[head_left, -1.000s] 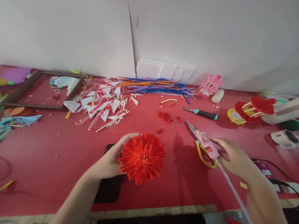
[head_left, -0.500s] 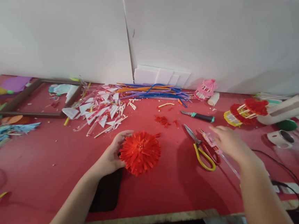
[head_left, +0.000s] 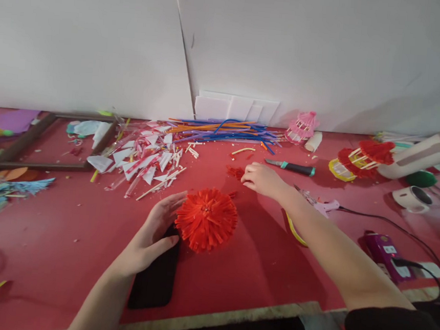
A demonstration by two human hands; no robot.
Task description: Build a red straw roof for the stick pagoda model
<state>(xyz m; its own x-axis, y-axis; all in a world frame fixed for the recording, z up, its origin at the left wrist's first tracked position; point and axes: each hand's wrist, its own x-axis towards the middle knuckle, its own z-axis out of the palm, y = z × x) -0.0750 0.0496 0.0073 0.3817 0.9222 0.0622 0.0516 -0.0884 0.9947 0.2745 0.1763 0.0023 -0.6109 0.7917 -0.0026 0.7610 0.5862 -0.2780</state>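
A round red fringed pompom (head_left: pixel 206 219) stands in the middle of the table. My left hand (head_left: pixel 156 231) is at its left side, thumb and fingers apart; whether the fingertips touch it is hard to tell. A black phone-like slab (head_left: pixel 153 282) lies partly under that hand. My right hand (head_left: pixel 263 180) is down at a small pile of red scraps (head_left: pixel 235 172), its fingers curled together at the tips. What those tips hold, if anything, is hidden. Beneath my right forearm lie yellow-handled scissors (head_left: pixel 294 229), mostly covered, and a pink glue gun (head_left: pixel 326 207).
A utility knife (head_left: pixel 291 167) lies behind my right hand. Coloured pipe cleaners (head_left: pixel 226 132) and plastic scraps (head_left: pixel 144 156) lie farther back. At right are a red-yellow paper model (head_left: pixel 361 161), a white mug (head_left: pixel 411 198), a flask (head_left: pixel 429 152) and a purple power strip (head_left: pixel 387 256).
My right hand has moved left from beside the glue gun to the red scraps. My left hand has loosened, its thumb coming away from the pompom.
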